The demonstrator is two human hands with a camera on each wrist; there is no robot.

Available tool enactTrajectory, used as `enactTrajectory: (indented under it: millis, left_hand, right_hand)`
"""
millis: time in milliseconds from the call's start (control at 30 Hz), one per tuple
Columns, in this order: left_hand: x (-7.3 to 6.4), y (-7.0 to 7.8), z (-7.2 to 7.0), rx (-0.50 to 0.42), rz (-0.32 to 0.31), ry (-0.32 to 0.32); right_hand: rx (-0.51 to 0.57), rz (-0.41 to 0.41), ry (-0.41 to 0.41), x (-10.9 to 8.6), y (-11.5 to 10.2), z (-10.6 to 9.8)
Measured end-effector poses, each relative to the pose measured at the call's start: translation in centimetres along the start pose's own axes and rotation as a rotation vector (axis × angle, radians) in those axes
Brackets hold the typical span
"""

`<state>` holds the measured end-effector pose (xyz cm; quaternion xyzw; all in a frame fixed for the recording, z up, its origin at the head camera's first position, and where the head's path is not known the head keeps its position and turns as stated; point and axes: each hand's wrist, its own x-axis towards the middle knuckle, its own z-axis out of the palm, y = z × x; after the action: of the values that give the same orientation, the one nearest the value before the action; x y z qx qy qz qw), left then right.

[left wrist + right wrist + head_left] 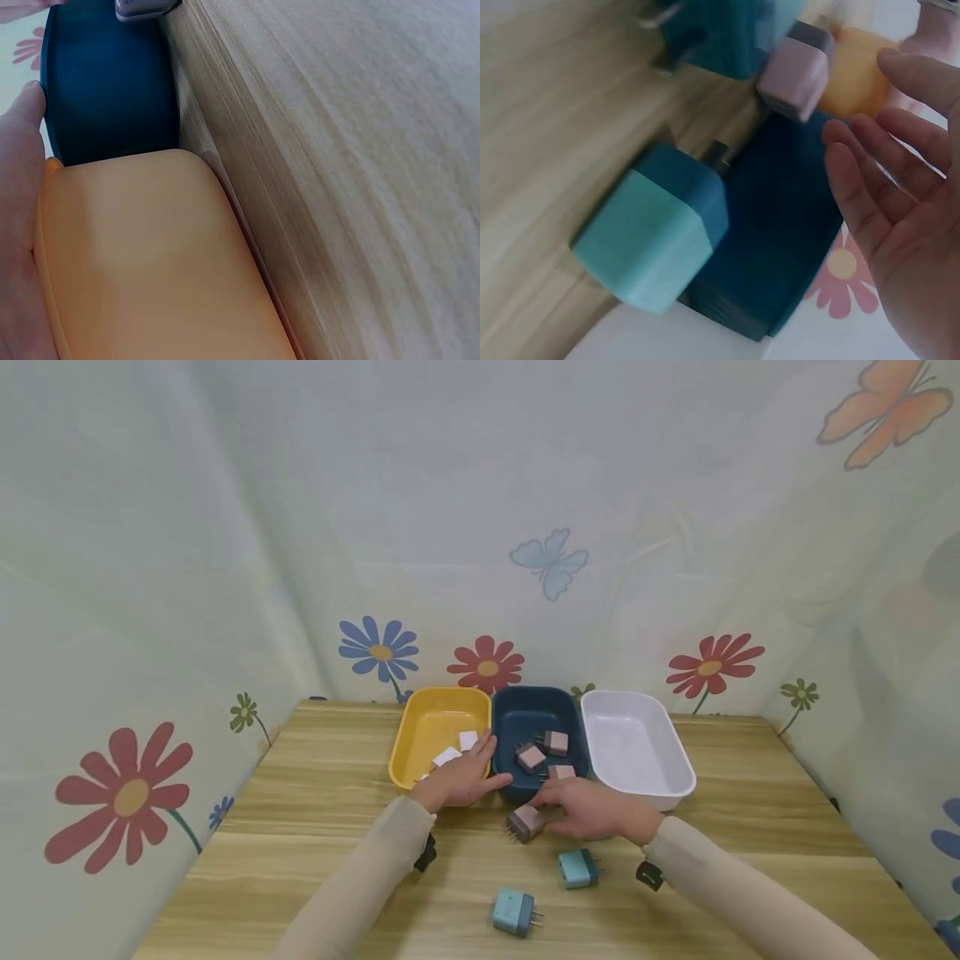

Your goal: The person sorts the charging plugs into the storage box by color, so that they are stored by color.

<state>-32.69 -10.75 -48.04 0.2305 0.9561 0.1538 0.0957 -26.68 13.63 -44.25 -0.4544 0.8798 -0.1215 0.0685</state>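
Observation:
My left hand (465,774) rests across the near rim of the yellow tray (401,752), its fingers extended toward the white chargers (447,757) inside. In the left wrist view only part of that hand (22,187) shows, along the tray's edge. My right hand (588,807) is in front of the dark blue tray (517,702), beside a pink plug charger (525,822) on the table. The right wrist view shows its fingers loosely bent with nothing between them, apart from the pink charger (795,71). Several pink chargers (531,757) lie in the blue tray.
Two teal plug chargers, one nearer (513,912) and one farther (577,868), lie on the wooden table (750,827). A white tray (633,739) stands right of the blue one. Behind the trays hangs a flowered curtain (450,527).

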Motion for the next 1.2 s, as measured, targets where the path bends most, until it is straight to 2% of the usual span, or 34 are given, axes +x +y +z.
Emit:
enactTrajectory:
  millis: [133, 367, 667, 900, 1200]
  left_hand:
    - [0.0, -0.1, 0.1, 0.001, 0.012, 0.009]
    - [0.0, -0.1, 0.1, -0.002, 0.005, 0.012]
    - [0.0, -0.1, 0.2, -0.002, -0.002, 0.010]
    - [0.0, -0.1, 0.2, -0.003, -0.013, 0.006]
    - [0.1, -0.3, 0.2, -0.008, -0.014, 0.008]
  right_hand:
    - [-0.016, 0.019, -0.035, 0.2, 0.3, 1.0]
    - [-0.035, 0.022, -0.024, 0.4, 0.4, 1.9]
    - [-0.046, 0.044, -0.057, 1.0, 0.2, 3.0]
    - [-0.062, 0.012, -0.050, 1.6, 0.4, 3.4]
    - [-0.025, 0.001, -0.096, 2.0, 0.3, 3.2]
